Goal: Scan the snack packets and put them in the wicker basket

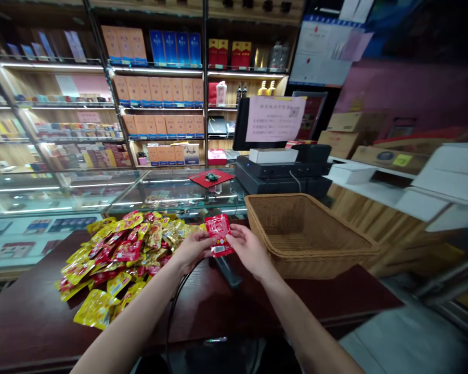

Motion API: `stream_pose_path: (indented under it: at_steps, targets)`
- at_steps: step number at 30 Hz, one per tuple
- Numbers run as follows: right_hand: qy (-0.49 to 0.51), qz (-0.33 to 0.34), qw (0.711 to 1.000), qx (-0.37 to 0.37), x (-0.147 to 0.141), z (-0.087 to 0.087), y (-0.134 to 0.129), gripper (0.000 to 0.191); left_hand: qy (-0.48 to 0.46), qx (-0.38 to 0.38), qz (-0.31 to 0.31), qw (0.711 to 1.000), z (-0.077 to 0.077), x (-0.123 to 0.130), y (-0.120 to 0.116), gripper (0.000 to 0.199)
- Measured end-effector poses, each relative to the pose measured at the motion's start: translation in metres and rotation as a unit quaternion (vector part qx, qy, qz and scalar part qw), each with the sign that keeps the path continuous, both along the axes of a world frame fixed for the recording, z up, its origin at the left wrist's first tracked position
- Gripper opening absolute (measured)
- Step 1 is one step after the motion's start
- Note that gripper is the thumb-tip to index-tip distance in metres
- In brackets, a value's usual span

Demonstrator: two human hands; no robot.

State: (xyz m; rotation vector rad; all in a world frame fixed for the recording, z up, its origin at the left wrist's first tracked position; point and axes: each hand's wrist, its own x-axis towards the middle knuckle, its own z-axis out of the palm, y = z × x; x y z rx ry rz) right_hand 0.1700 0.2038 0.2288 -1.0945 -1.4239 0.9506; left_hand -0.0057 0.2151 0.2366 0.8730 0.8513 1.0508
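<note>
A small red packet, its printed side with a barcode facing me, is held up between both hands over the dark wooden table. My left hand pinches its left edge, and my right hand grips the right edge. To the left lies a large heap of yellow and red packets. A brown wicker basket stands just right of my right hand, and its visible inside holds nothing. Below the packet, a dark handheld device with a cable lies partly hidden by my hands.
Behind the table is a glass display counter with a red mat. A monitor and black register stand behind the basket. Shelves of boxes line the back wall; cartons sit at the right.
</note>
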Motion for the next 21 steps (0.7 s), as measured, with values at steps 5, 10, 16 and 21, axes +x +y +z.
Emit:
stream_pose_path:
  at_steps: [5,10,16,21]
  targets:
    - [0.037,-0.054,0.997,0.033,0.058,0.033,0.016,0.027,0.008,0.042,-0.050,0.998,0.035,0.067,0.024,0.029]
    - [0.047,-0.109,0.993,0.017,0.127,0.049,0.029,0.023,0.043,0.063,-0.081,0.994,0.052,0.141,0.051,0.023]
    - [0.054,-0.171,0.983,-0.042,0.183,0.040,0.041,0.022,0.184,0.097,-0.061,0.976,0.048,0.208,0.074,0.024]
    - [0.028,-0.202,0.977,-0.056,0.207,0.024,0.049,0.025,0.228,0.125,-0.091,0.961,0.036,0.234,0.086,0.034]
